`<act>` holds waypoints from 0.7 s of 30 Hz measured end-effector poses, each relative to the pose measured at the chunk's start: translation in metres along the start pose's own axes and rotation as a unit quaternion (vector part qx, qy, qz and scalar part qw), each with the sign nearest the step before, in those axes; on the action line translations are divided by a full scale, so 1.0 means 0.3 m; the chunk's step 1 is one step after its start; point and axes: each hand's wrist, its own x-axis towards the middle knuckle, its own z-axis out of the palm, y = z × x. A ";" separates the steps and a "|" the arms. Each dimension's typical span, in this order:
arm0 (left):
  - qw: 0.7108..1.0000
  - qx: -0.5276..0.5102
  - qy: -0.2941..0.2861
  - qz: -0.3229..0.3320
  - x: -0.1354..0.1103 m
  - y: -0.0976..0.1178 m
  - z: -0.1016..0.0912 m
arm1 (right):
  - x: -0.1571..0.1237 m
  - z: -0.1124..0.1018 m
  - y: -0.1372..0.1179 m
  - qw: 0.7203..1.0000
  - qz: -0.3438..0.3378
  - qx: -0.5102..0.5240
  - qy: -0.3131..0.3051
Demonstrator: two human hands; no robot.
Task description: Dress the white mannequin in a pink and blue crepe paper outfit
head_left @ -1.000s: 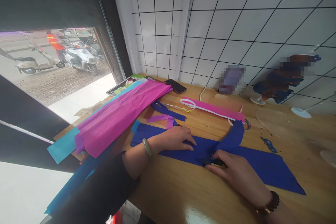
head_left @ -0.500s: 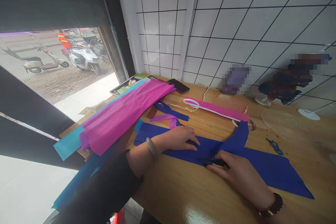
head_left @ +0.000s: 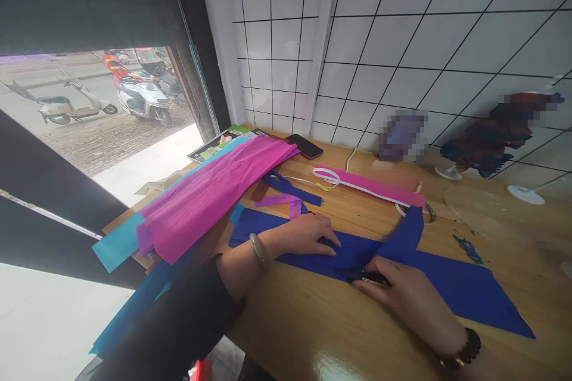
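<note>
A long strip of dark blue crepe paper lies across the wooden table. My left hand rests flat on its left part, fingers stretched out. My right hand is closed round a small dark tool whose tip sits on the blue paper; I cannot make out what kind of tool it is. A cut flap of the blue paper stands folded up just beyond my right hand.
Pink crepe paper lies over light blue sheets at the table's left. Behind are a dark phone, a pink strip with a white cord, blue and purple scraps, and a tiled wall.
The view shifted slightly between the first frame and the later ones. Both hands stay in the same places on the blue paper.
</note>
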 end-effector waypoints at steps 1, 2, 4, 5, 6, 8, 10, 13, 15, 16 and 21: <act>1.000 0.001 0.001 0.004 0.000 -0.001 0.001 | 0.000 0.001 0.000 1.000 0.000 -0.001 -0.002; 1.000 0.003 0.001 0.007 0.000 -0.002 0.001 | 0.000 0.002 0.000 1.000 -0.001 -0.002 -0.003; 1.000 0.005 0.003 0.011 0.000 -0.003 0.002 | 0.002 0.003 -0.003 1.000 -0.001 -0.003 -0.004; 1.000 0.005 0.003 0.011 0.001 -0.003 0.002 | 0.003 0.003 -0.005 1.000 -0.002 -0.004 -0.003; 1.000 0.006 0.004 0.011 0.001 -0.003 0.003 | 0.006 0.003 -0.009 1.000 -0.003 -0.004 -0.003; 1.000 0.007 0.005 0.009 0.001 -0.004 0.004 | 0.011 0.001 -0.016 1.000 -0.005 -0.005 -0.005; 1.000 0.006 0.004 0.009 0.000 -0.006 0.005 | 0.016 0.000 -0.022 1.000 -0.007 -0.009 -0.008; 1.000 0.002 0.000 0.008 0.000 -0.007 0.005 | 0.019 0.002 -0.023 1.000 -0.010 -0.011 -0.005; 1.000 0.001 0.000 0.008 0.001 -0.006 0.003 | 0.017 0.006 -0.019 1.000 -0.013 -0.010 -0.001; 1.000 0.001 0.000 0.008 0.001 -0.006 0.002 | 0.016 0.008 -0.016 1.000 -0.014 -0.010 0.001; 1.000 0.000 -0.003 0.000 0.002 -0.004 0.001 | 0.010 0.018 -0.008 1.000 -0.015 -0.007 0.006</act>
